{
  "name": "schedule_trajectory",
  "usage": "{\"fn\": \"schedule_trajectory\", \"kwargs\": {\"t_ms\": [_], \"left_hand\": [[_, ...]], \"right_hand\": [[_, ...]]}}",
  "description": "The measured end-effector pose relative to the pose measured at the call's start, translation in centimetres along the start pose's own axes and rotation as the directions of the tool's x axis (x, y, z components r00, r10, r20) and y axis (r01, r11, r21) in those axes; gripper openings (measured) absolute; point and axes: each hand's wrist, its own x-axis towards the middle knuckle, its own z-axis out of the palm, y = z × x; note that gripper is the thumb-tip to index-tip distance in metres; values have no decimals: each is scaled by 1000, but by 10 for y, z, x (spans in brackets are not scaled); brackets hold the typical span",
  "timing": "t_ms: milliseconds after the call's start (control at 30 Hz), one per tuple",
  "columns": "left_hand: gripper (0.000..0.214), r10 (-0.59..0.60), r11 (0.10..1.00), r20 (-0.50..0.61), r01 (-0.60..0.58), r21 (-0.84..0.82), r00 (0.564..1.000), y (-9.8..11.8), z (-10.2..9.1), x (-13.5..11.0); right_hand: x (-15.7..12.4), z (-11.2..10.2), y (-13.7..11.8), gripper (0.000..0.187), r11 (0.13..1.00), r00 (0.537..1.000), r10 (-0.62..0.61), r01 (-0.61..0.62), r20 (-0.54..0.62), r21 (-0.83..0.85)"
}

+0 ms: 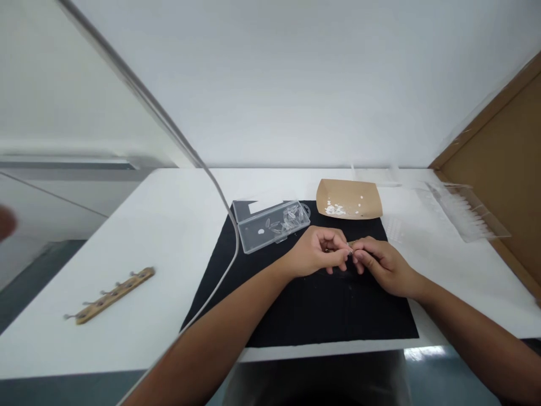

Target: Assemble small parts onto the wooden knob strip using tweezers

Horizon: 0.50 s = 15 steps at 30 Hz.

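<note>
Both forearms reach forward and converge; the left hand (pixel 316 252) is curled, knuckles up, fingers (pixel 343 255) bent and pinched toward the right hand (pixel 382 264); the right hand lies low, fingertips meeting those of the left; wrists straight, bare.

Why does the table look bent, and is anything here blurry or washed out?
Head view: wide-lens distortion curves the white table edges; even, soft light, faint shadows. The tiny item between left hand and right hand is too small to resolve. The clear tray nearly washes out against white.
</note>
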Motion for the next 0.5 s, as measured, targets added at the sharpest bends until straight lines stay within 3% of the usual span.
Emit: {"fn": "schedule_trajectory", "kwargs": {"t_ms": [267,400,500], "left_hand": [[30,-29,995,69,35,-90,997,1,-3,1],[35,-42,998,59,44,-48,997,1,-3,1],[35,-11,1000,42,11,12,999,1,-3,1]], "right_hand": [[-3,-1,3,31,996,999,32,-32,2,86],[-2,-3,4,31,999,1000,-23,23,-16,-25],[-1,-4,7,28,976,989,-142,133,-42,-171]]}}
